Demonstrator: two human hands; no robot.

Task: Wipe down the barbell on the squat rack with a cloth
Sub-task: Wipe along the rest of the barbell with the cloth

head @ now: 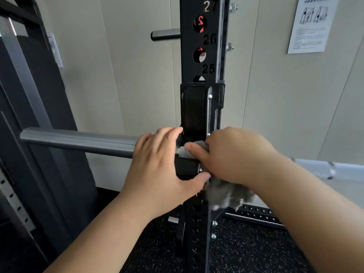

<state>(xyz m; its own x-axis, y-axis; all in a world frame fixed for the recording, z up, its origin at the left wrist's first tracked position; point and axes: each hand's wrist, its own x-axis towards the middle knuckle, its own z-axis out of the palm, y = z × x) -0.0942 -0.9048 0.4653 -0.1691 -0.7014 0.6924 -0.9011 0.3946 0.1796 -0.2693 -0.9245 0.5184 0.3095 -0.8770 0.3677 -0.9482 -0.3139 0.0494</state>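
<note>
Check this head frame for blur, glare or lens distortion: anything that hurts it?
Head view: even, soft lighting, no harsh glare; the cloth under the right hand is smeared by motion blur; the wide-angle lens bends wall seams near the edges; the rack upright and left hand look sharp.

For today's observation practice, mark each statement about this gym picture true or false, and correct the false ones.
1. The right hand holds a grey cloth. True.
2. The left hand is on the floor. False: it rests at the hook where the barbell sits.
3. The upright has numbered holes. True.
4. The barbell carries weight plates on its left end. False: that end is bare.
5. A paper sheet hangs on the wall. True.
</note>
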